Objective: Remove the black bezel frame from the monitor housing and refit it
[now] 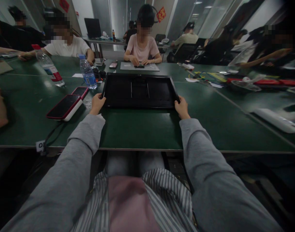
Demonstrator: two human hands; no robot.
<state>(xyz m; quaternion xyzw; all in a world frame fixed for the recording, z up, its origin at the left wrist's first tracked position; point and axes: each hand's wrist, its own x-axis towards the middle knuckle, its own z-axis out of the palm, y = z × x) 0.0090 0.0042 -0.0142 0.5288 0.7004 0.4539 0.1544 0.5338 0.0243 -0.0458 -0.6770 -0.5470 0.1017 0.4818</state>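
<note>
A wide, shallow black tray-like panel (118,91) with a raised rim lies in front of me on the green table. Two thin bright lines run across its middle, beside a darker recess. My left hand (97,103) is closed on its left edge near the front corner, thumb on top. On the opposite side, my right hand (182,107) grips the right edge near the front corner in the same way. The fingers beneath the rim are partly hidden. Whether the panel is lifted slightly or rests flat, I cannot tell.
Left of the panel are a blue-capped bottle (88,74), a red-capped bottle (50,69) and red-edged phone-like devices (65,107) with a cable. A co-worker (143,48) handles small parts on a grey mat (152,67) opposite. A white device (277,120) lies right, with cables behind.
</note>
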